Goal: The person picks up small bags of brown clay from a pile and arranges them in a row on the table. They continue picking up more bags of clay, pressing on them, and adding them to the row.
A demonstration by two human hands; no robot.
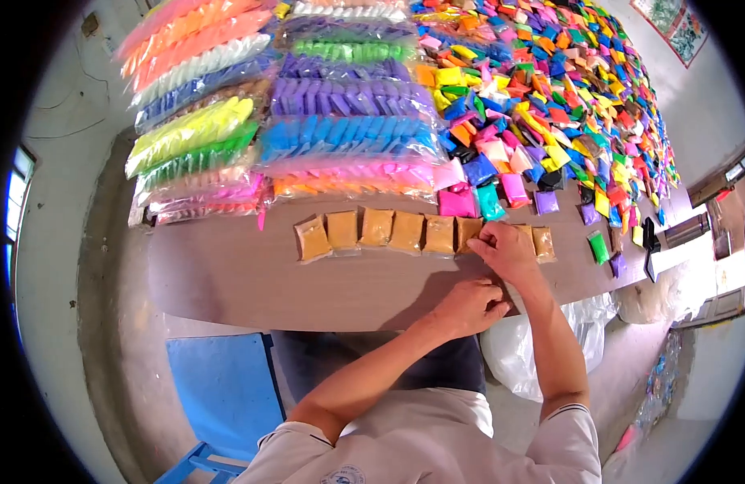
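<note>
From the head camera, the only view here, you're looking down at a wood-look table [227, 278] with a row of tan packets [407, 231] lying along the middle of it, between the big colourful stock at the back and the edge nearest the person. The right hand [501, 248] is over the right part of that row, fingertips down at one tan packet [467, 232], thumb and index close together by its edge. Honestly can't tell if that's a real pinch or just a touch, cause the hand covers part of it. The left hand [472, 307] sits lower, near the table edge, fingers curled in; nothing shows in it, but the palm's hidden so I can't say for sure it's empty. My guess is they're laid side by side in a single line so each one stays flat and easy to get at, and the bare strip in front gives the forearms room. Likewise the stacked clear bags [348, 97] at back left look grouped by colour, probably to keep shades apart, while the loose pile [566, 105] on the right is all mixed up. As for looks, the tan ones are squarish, kinda puffy, caramel-brown under shiny clear film with crinkly margins. They're not perfectly lined up either: the leftmost is tilted, and a couple on the right are partly behind the right hand or just past it.
</note>
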